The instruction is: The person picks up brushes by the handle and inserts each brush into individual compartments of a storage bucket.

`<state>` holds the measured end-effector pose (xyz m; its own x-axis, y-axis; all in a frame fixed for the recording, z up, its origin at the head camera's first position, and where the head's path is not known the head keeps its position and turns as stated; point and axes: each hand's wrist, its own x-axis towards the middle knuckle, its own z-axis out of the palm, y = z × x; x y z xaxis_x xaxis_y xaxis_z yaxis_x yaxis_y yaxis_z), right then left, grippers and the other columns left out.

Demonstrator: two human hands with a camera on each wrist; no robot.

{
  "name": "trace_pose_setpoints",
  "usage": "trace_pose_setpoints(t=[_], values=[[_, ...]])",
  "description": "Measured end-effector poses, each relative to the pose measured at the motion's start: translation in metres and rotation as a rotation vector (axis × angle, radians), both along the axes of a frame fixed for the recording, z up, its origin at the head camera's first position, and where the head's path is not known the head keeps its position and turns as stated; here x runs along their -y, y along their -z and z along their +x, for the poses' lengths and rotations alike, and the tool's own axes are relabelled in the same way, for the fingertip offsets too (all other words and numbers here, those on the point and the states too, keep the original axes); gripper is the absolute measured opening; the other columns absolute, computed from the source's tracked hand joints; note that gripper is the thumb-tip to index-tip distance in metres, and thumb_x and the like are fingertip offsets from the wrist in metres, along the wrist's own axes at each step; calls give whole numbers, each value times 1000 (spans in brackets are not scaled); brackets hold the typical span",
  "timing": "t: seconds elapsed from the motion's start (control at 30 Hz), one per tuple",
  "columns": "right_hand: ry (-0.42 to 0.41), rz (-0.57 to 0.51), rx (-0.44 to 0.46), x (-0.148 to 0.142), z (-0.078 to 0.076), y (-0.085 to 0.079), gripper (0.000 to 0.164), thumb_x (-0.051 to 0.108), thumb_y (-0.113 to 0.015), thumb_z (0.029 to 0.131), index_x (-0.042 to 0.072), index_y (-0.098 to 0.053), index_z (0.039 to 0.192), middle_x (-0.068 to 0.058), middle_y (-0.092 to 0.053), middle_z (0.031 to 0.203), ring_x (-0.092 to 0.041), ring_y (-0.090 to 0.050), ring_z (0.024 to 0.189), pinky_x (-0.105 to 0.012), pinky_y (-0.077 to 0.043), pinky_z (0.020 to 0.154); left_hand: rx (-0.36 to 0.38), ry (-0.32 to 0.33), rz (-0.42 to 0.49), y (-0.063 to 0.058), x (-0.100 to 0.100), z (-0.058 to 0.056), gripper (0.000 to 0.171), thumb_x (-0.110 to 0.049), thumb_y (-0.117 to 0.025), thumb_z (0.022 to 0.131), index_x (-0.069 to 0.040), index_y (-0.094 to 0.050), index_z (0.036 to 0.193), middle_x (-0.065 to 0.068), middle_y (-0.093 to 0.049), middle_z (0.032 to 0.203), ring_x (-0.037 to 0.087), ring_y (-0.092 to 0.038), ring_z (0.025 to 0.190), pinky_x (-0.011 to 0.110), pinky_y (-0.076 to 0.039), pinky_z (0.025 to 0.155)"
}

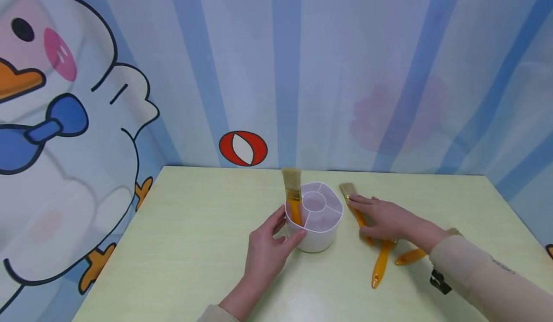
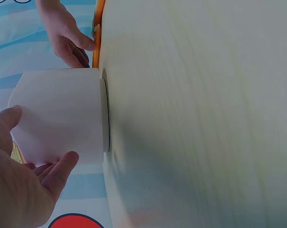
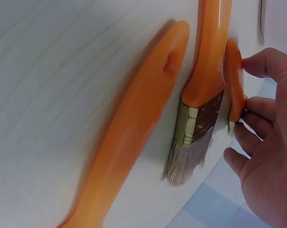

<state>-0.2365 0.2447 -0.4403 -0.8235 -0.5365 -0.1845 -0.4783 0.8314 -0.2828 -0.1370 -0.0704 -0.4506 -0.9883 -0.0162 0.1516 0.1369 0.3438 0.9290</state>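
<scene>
- The left hand (image 1: pixel 268 247) grips the white round holder (image 1: pixel 317 240) from its left, thumb against the near wall, fingers bent around the left side.
- Standing in the holder's left compartment, the first brush (image 1: pixel 292 187) is nearly upright, handle down and bristles up, its top leaning slightly left.
- The holder stands upright on the pale table (image 1: pixel 173 245), its open top divided around a round central cup.
- Just right of the holder, the second brush (image 1: pixel 357 216) lies flat, long axis slanting from far left to near right; its bristles point far left.
- The right hand (image 1: pixel 386 219) lies over that brush, thumb spread well away from the fingers, their tips touching the handle.
- Below that hand, the third brush (image 1: pixel 380 264) runs near to far, handle end nearest, bristles away.
- Farthest right, the fourth brush (image 1: pixel 410 256) points its bristles right and slightly far, its middle hidden by the forearm.
</scene>
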Motion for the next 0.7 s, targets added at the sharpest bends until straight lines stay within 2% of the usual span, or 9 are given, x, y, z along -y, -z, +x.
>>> trace_pose_setpoints(t=[0.2, 0.37, 0.5, 0.7], values=[[10, -61, -2, -1, -1, 1, 70, 25, -71, 98, 6, -47, 161, -19, -39, 169, -54, -39, 150, -66, -38, 121, 1, -3, 3, 1, 0, 0, 72, -33, -87, 93, -15, -57, 156, 4, -60, 155, 29, -65, 134, 44, -64, 93], [94, -109, -84, -1, 4, -1, 69, 34, -72, 102, -4, -49, 156, -27, -51, 158, -49, -49, 144, -65, -42, 118, -1, 1, 0, 0, -1, 0, 73, -34, -87, 93, -15, -57, 156, 3, -61, 155, 27, -65, 134, 45, -64, 94], [133, -68, -126, 4, 9, -2, 68, 41, -73, 102, -7, -57, 148, -30, -59, 149, -50, -56, 136, -65, -47, 114, 4, -8, 4, -2, 0, 2, 72, -34, -87, 92, -16, -57, 156, 1, -61, 154, 25, -65, 135, 47, -63, 96], [155, -4, -120, 7, 13, 4, 66, 43, -73, 101, -3, -60, 147, -29, -56, 152, -51, -54, 139, -64, -47, 114, 19, -2, -4, -3, -2, 3, 72, -35, -86, 93, -17, -57, 156, 0, -60, 156, 25, -64, 135, 45, -63, 96]])
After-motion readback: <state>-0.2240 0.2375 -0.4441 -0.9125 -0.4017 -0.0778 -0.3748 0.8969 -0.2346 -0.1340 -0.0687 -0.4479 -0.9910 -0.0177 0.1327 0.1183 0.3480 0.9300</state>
